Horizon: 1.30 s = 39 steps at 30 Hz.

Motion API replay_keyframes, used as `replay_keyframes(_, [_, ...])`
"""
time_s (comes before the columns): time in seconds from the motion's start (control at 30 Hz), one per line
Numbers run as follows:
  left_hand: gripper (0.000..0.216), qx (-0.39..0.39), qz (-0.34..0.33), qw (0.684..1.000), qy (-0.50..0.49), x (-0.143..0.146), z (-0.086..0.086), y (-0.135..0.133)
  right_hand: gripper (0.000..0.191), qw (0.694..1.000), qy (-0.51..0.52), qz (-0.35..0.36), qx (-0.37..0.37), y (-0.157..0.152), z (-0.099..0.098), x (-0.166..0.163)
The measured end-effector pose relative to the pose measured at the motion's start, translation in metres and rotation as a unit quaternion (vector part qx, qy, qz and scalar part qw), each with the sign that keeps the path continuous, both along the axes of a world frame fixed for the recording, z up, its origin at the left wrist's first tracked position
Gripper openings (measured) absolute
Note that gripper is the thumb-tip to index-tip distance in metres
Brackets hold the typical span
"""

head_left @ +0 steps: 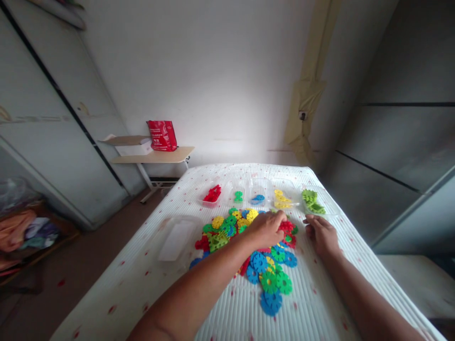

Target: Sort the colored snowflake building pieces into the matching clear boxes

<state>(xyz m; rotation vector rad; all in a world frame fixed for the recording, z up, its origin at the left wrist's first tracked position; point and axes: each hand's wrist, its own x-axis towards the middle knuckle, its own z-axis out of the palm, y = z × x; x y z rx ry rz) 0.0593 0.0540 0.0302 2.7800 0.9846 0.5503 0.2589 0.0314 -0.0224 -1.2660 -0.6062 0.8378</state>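
Observation:
A heap of plastic interlocking pieces lies mid-table, with blue notched discs, green discs, yellow discs and light-green square pieces. My left hand reaches across to the heap's right side. Its fingers point down and are drawn together beside red pieces; what they pinch is hidden. My right hand rests low over the cloth, right of the heap, just in front of a clear tub of light-green pieces. Its fingers are curled, and whatever is in them cannot be made out.
Along the far side stand clear tubs with red pieces, green discs, blue discs and yellow pieces. A larger clear container sits left of the heap. Behind, a small table holds a red bag and a box.

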Motion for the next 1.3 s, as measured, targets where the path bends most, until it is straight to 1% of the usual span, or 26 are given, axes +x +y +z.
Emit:
replay_keyframes(0.13, [0.018, 0.007, -0.02, 0.999, 0.05, 0.018, -0.007, -0.01, 0.041, 1.0, 0.017, 0.015, 0.018, 0.001, -0.001, 0.003])
replay_keyframes(0.2, [0.017, 0.001, -0.027, 0.997, 0.077, 0.022, -0.009, -0.011, 0.04, 0.999, 0.019, 0.024, 0.022, 0.001, -0.002, 0.004])
replay_keyframes(0.3, [0.02, 0.01, -0.043, 0.995, 0.088, 0.024, -0.012, -0.009, 0.039, 0.999, 0.012, 0.028, 0.02, 0.001, -0.003, 0.004])
replay_keyframes(0.4, [0.016, 0.008, -0.049, 0.996, 0.075, 0.025, -0.017, -0.006, 0.038, 0.999, -0.012, 0.035, 0.015, 0.0, -0.005, 0.005])
replay_keyframes(0.5, [0.014, -0.022, -0.06, 0.997, 0.044, 0.026, -0.021, -0.003, 0.038, 0.999, -0.031, 0.04, 0.011, 0.0, -0.005, 0.005])
replay_keyframes(0.6, [0.017, -0.05, -0.074, 0.996, 0.028, 0.027, -0.022, 0.0, 0.038, 0.999, -0.023, 0.038, 0.011, 0.0, -0.005, 0.004])
replay_keyframes(0.67, [0.017, -0.061, -0.07, 0.995, 0.029, 0.028, -0.022, 0.001, 0.038, 0.999, -0.011, 0.039, 0.015, 0.001, -0.005, 0.005])
replay_keyframes(0.83, [0.021, -0.065, -0.061, 0.996, -0.008, 0.026, -0.024, 0.002, 0.035, 0.999, 0.001, 0.045, 0.023, 0.002, -0.006, 0.007])
replay_keyframes(0.9, [0.025, -0.076, -0.042, 0.996, -0.031, 0.019, -0.023, 0.0, 0.035, 0.999, 0.005, 0.041, 0.027, 0.002, -0.006, 0.006])
replay_keyframes(0.97, [0.029, -0.095, -0.021, 0.994, -0.049, 0.007, -0.018, -0.001, 0.036, 0.999, 0.008, 0.034, 0.028, 0.002, -0.005, 0.005])
replay_keyframes(1.03, [0.03, -0.109, 0.0, 0.992, -0.069, -0.014, -0.01, 0.0, 0.036, 0.999, 0.013, 0.029, 0.025, 0.002, -0.005, 0.005])
replay_keyframes(1.1, [0.03, -0.114, 0.04, 0.988, -0.093, -0.041, 0.001, 0.005, 0.036, 0.999, 0.022, 0.033, 0.023, 0.002, -0.006, 0.005])
replay_keyframes(1.2, [0.031, -0.101, 0.129, 0.977, -0.139, -0.089, 0.019, 0.023, 0.035, 0.998, 0.027, 0.044, 0.02, 0.003, -0.008, 0.006])
replay_keyframes(1.23, [0.031, -0.091, 0.178, 0.968, -0.15, -0.105, 0.024, 0.032, 0.035, 0.999, 0.025, 0.044, 0.019, 0.003, -0.008, 0.007])
replay_keyframes(1.3, [0.029, -0.077, 0.309, 0.937, -0.146, -0.133, 0.031, 0.052, 0.035, 0.999, 0.02, 0.043, 0.017, 0.004, -0.009, 0.007])
